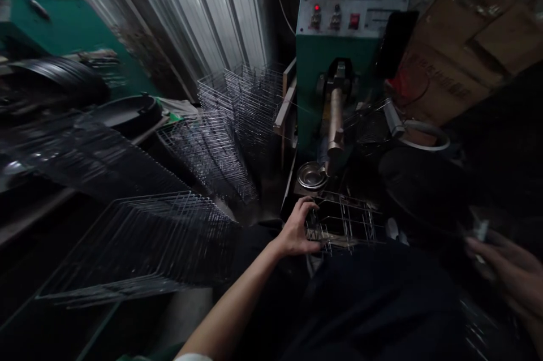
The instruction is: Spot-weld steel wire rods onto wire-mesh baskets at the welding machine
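Note:
My left hand [298, 231] is at the left end of a small wire rack [350, 216], its thumb and fingers bent round that end. The rack lies low in front of a green machine [314, 84], close to my dark-clothed lap. Off at the right edge, my right hand [509, 267] is blurred, with its thumb and fingers closed on a small pale object [481, 232] that I cannot identify. Above the rack, a copper-coloured rod [336, 117] sticks out of the machine. A round metal dish [311, 175] sits under the rod's tip.
Stacked wire racks [229, 129] stand left of the machine, and a larger wire rack [139, 242] lies nearer at the left. Black round pans [127, 112] are further left. Cardboard boxes [449, 72] and a pale ring [424, 145] are on the right.

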`<state>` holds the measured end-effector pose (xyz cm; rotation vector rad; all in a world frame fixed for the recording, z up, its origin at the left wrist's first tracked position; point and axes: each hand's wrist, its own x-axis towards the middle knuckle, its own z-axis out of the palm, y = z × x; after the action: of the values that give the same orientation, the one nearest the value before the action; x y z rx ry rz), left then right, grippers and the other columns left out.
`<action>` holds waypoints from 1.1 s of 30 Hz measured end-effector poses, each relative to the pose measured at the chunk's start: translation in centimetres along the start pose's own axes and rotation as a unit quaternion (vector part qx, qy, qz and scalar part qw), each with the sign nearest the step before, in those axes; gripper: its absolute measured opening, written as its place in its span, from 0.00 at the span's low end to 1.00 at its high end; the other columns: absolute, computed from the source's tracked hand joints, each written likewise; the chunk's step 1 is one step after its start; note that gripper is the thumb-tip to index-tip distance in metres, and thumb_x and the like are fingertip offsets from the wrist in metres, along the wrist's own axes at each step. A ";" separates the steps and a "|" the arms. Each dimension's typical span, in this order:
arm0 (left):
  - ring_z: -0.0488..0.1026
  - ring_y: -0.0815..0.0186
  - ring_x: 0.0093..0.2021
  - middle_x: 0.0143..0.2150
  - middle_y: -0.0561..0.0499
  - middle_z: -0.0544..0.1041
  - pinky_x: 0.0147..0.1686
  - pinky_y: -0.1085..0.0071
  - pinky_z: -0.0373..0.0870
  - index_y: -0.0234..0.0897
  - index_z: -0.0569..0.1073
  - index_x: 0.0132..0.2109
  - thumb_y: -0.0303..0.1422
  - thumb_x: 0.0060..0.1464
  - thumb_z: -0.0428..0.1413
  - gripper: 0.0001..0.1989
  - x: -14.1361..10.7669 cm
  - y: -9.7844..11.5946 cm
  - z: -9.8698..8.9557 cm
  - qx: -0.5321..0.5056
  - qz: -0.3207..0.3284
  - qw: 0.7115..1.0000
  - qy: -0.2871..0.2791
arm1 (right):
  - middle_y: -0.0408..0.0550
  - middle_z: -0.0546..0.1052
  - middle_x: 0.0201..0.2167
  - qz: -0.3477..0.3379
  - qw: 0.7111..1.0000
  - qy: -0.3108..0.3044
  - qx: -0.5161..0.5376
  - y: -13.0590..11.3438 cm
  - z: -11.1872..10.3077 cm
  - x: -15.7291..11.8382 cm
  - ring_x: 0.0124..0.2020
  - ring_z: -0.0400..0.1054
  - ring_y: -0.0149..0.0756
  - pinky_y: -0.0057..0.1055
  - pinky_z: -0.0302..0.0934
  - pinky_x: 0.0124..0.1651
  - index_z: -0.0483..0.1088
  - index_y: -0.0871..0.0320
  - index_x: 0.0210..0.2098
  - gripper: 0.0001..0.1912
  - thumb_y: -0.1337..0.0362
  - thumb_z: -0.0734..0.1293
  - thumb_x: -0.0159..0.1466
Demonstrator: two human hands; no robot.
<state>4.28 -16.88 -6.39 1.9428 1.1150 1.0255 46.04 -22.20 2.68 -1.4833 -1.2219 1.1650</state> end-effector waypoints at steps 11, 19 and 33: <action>0.64 0.50 0.59 0.60 0.39 0.57 0.57 0.55 0.68 0.38 0.61 0.55 0.32 0.29 0.71 0.44 2.0 -4.3 2.6 -0.024 0.005 0.999 -0.032 | 0.48 0.79 0.48 -0.168 0.919 -0.291 -0.204 -4.3 13.7 2.8 0.49 0.75 0.42 0.37 0.70 0.53 0.77 0.49 0.51 0.14 0.54 0.66 0.70; 0.62 0.47 0.61 0.61 0.39 0.57 0.58 0.52 0.67 0.38 0.62 0.55 0.34 0.30 0.71 0.43 3.2 -5.1 3.0 -0.031 0.003 0.999 -0.022 | 0.47 0.78 0.41 -0.291 0.863 -0.276 -0.309 -1.9 16.7 5.3 0.43 0.74 0.38 0.33 0.71 0.46 0.73 0.51 0.54 0.14 0.64 0.61 0.73; 0.61 0.45 0.63 0.62 0.40 0.56 0.60 0.50 0.66 0.40 0.63 0.55 0.32 0.29 0.71 0.43 4.7 -6.0 3.1 -0.053 0.027 0.998 -0.017 | 0.55 0.77 0.52 -0.441 0.788 -0.171 -0.394 1.4 19.3 5.8 0.53 0.72 0.43 0.45 0.72 0.56 0.65 0.58 0.64 0.24 0.75 0.59 0.69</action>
<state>6.23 -10.66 -11.45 1.9086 0.9748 1.0543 27.83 -15.57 -3.12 -0.9431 -2.4973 0.2377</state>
